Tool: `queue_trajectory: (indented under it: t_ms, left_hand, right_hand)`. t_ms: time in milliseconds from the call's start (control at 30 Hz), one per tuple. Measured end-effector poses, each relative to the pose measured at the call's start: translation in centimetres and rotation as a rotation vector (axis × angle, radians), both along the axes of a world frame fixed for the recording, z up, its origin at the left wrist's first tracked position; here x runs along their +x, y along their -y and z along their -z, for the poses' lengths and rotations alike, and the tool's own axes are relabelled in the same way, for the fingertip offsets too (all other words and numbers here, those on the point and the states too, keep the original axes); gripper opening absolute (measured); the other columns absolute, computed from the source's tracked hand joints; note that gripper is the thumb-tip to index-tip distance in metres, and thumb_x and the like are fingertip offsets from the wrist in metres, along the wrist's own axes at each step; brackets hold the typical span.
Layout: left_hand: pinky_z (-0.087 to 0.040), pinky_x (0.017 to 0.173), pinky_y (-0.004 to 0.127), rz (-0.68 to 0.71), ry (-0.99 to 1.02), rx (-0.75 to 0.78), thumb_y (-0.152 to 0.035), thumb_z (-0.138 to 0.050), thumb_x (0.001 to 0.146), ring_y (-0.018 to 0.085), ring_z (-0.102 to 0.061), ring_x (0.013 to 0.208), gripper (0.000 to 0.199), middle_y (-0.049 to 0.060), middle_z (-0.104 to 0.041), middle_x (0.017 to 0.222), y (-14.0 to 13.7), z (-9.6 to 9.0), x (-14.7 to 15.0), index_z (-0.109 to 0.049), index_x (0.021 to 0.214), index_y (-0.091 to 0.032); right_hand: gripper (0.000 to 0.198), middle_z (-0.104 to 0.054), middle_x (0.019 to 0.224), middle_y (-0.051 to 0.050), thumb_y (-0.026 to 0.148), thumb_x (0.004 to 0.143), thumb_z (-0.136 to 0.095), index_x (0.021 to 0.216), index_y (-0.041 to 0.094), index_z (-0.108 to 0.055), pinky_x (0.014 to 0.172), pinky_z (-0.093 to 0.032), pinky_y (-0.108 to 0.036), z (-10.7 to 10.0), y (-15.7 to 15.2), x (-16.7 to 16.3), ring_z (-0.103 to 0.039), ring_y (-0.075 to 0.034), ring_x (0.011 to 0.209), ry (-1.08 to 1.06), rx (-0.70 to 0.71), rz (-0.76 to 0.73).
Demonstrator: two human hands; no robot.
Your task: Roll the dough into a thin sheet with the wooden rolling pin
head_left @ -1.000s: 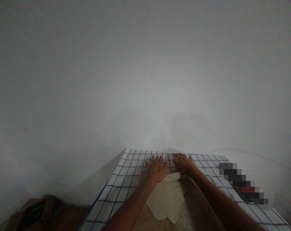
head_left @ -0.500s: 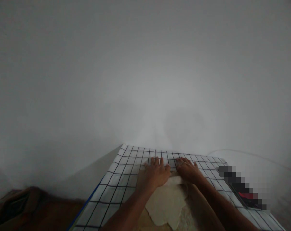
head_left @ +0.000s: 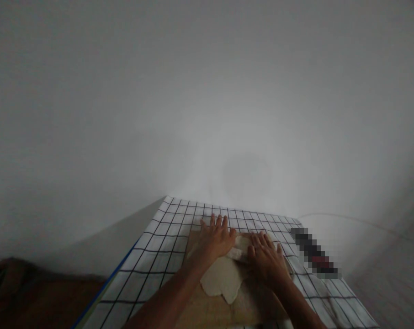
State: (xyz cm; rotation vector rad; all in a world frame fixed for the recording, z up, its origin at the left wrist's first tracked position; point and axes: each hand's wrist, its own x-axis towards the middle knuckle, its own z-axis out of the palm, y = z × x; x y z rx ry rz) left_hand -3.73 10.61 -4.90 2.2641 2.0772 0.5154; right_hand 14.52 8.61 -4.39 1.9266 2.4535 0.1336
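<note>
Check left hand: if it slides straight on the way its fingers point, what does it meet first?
The left hand would cross the black-and-white checked cloth; then likely the plain grey wall, though depth is unclear.

I see a table covered by a white checked cloth (head_left: 166, 249). A wooden board (head_left: 210, 313) lies on the cloth, with flat dough (head_left: 220, 281) on the board.

A white cloth (head_left: 152, 256) crossed by a black grid of squares, edged in blue on its left side, lies under a tan wooden board (head_left: 210, 315). On the board, pale cream dough (head_left: 219, 281). Behind the cloth, a plain grey-white wall (head_left: 207, 100).
</note>
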Motion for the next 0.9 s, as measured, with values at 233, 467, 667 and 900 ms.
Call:
queue_trajectory:
  t_ms: [233, 467, 667, 900]
  left_hand:
    - [-0.008, 0.115, 0.064, 0.009, -0.018, 0.076, -0.047, -0.027, 0.098, 0.036, -0.019, 0.147, 0.059, 0.014, -0.038, 0.154, 1.2, 0.5, 0.0, -0.042, 0.146, -0.014]
    - [-0.006, 0.118, 0.061, 0.048, -0.048, 0.156, -0.04, -0.03, 0.099, 0.033, -0.019, 0.148, 0.055, 0.011, -0.04, 0.153, 2.5, 0.9, -0.5, -0.044, 0.145, -0.015]
    - [-0.017, 0.119, 0.057, 0.153, -0.044, 0.254, -0.032, -0.035, 0.096, 0.03, -0.025, 0.146, 0.051, 0.008, -0.045, 0.151, 4.6, 1.1, -2.1, -0.046, 0.144, -0.018]
    - [-0.032, 0.118, 0.046, 0.279, -0.034, 0.274, -0.019, -0.036, 0.093, 0.024, -0.036, 0.142, 0.052, 0.008, -0.043, 0.152, 7.8, 0.3, -4.3, -0.043, 0.145, -0.013]
  right_hand:
    - [0.052, -0.023, 0.16, -0.005, 0.024, 0.096, -0.03, 0.144, 0.03, -0.047, 0.11, -0.012, -0.073, 2.3, 4.2, 0.7, -0.007, -0.039, 0.147, 0.088, 0.012, -0.113]
    - [0.066, -0.014, 0.159, -0.01, 0.049, 0.098, -0.019, 0.155, 0.016, -0.025, 0.115, -0.017, -0.065, 3.9, 7.6, -0.6, -0.007, -0.031, 0.146, -0.058, 0.041, 0.013]
    - [0.062, -0.044, 0.146, -0.018, 0.042, 0.098, -0.035, 0.153, 0.015, -0.031, 0.098, -0.05, -0.052, 8.4, 9.2, 0.0, -0.046, -0.034, 0.132, -0.128, 0.535, -0.255]
    - [0.055, -0.069, 0.12, -0.013, 0.027, 0.1, -0.024, 0.152, 0.016, -0.035, 0.085, -0.054, -0.037, 11.5, 11.9, -3.4, -0.07, -0.027, 0.104, -0.365, 1.009, -0.281]
